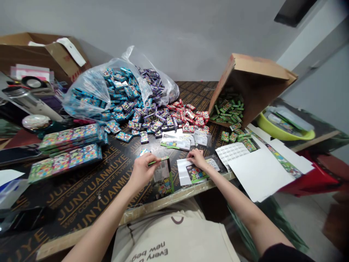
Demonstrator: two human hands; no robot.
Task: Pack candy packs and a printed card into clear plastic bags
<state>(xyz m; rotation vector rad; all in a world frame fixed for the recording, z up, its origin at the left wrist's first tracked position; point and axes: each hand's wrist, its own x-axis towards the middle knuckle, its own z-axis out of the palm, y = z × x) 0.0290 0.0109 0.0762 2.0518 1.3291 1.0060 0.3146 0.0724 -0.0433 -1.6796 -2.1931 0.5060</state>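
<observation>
The left hand (145,167) pinches a printed clear wrapper (165,182) near the table's (114,182) front edge. The right hand (196,158), fingers close together, lies on a flat wrapper (196,175) beside it; whether it grips is hard to tell. Stacked packs (65,162) at left seem finished; many loose boxes (156,125) behind seem still unpacked.

Prob. a packing wkshop: bench (109,173) of printed plywood, clear plastic bags (91,80) w/ loads of sm. boxes (132,91), open cardbd. carton (259,69) w/ more.
</observation>
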